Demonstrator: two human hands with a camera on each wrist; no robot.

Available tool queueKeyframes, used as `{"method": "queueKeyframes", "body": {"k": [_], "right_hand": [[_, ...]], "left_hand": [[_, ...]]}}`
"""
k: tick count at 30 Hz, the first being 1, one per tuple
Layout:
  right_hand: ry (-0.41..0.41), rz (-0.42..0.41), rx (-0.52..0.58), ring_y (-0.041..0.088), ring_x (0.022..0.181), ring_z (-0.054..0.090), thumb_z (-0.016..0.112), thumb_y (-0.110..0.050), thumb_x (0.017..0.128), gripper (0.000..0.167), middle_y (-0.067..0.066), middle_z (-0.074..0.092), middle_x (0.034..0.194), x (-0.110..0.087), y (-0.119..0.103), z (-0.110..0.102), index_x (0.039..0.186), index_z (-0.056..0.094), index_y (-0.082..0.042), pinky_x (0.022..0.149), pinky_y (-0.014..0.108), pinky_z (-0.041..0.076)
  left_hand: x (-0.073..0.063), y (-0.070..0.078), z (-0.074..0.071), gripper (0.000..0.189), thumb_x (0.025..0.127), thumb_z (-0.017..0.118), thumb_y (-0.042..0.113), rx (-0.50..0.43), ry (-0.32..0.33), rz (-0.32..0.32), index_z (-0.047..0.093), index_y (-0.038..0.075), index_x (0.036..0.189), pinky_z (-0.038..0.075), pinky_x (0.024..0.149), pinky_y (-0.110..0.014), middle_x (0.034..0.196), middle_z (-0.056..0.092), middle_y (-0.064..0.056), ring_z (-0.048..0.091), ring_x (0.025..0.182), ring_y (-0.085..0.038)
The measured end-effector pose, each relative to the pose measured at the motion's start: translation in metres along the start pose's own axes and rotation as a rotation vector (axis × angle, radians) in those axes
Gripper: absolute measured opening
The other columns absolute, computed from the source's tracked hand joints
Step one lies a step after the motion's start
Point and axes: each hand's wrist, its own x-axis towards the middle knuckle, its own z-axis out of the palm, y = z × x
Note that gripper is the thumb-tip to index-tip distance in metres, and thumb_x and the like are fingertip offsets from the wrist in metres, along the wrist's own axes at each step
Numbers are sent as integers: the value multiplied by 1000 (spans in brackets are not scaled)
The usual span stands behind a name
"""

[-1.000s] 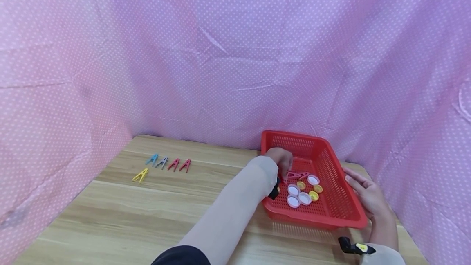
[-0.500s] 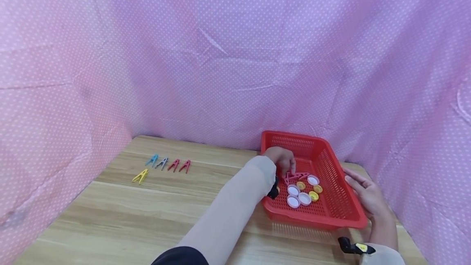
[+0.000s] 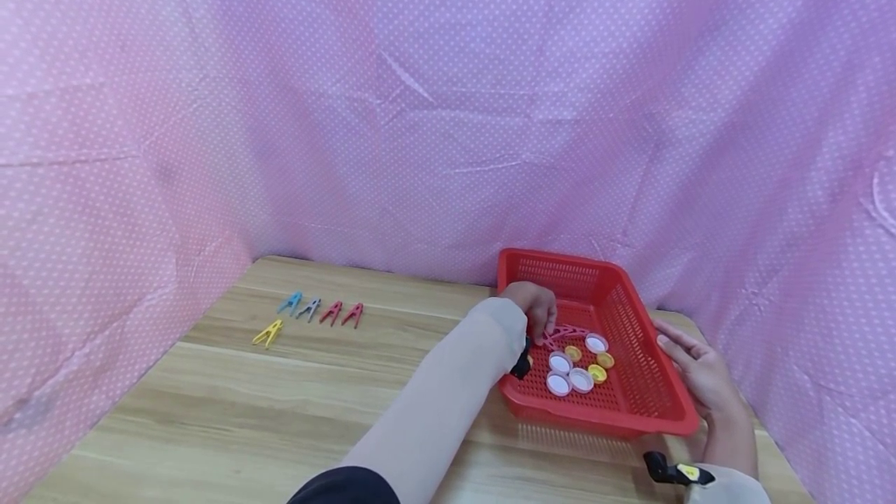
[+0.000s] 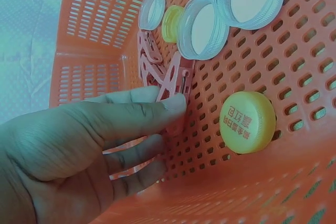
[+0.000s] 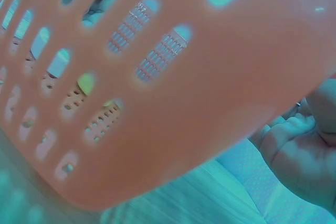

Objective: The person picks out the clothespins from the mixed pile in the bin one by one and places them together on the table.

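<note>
The basket (image 3: 632, 329) sits at the right end of the worktop (image 3: 210, 411), its back wall close to the far edge. The left hand (image 4: 84, 145) reaches into it over the side nearer the worktop's left edge, and its thumb and fingers pinch a pink peg (image 4: 184, 74) low down, just above the slotted floor. Other pink pegs (image 4: 148, 51) lie heaped just beyond the pinched one; how many is hard to tell. The right hand (image 3: 708, 379) holds the basket by its outer side, on the side toward the worktop's right edge, thumb near the rim.

On the basket floor, near the pegs, four clear caps (image 3: 581, 379) with white discs and three yellow caps (image 3: 597, 374) are loosely grouped, some touching. A fourth yellow cap, with red print on top (image 4: 247, 123), lies apart from them, nearer the left wrist.

Toward the worktop's far left corner, a blue peg (image 3: 290, 302), a grey peg (image 3: 309, 309) and two red pegs (image 3: 353, 315) stand in a row, with a yellow peg (image 3: 268, 334) nearer the left edge. Pink dotted cloth (image 3: 420, 138) hangs behind the far edge.
</note>
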Motion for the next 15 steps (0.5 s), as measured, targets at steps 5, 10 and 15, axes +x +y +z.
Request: {"method": "queueKeyframes", "body": {"k": [5,10,15], "right_hand": [[-1,-8,4,14,86,74,62,-24,104,35,-12,75,102,0,1,0,138,66,-32,71,34,61],[-7,-18,20,15,84,74,62,-22,104,34,-10,75,101,-1,1,0,136,68,-32,70,34,62],[-13,-21,22,15,85,75,62,-22,104,34,-11,75,102,-1,1,0,136,67,-33,70,34,62]], "left_hand": [[4,0,1,21,77,90,13,6,14,-12,71,12,88,54,68,-29,89,65,-2,58,89,-16],[5,2,2,22,75,90,6,-27,14,-21,74,14,89,57,69,-31,95,67,-1,58,93,-15],[5,2,2,21,78,87,4,11,-19,32,77,16,92,56,68,-28,90,66,0,59,88,-13]]}}
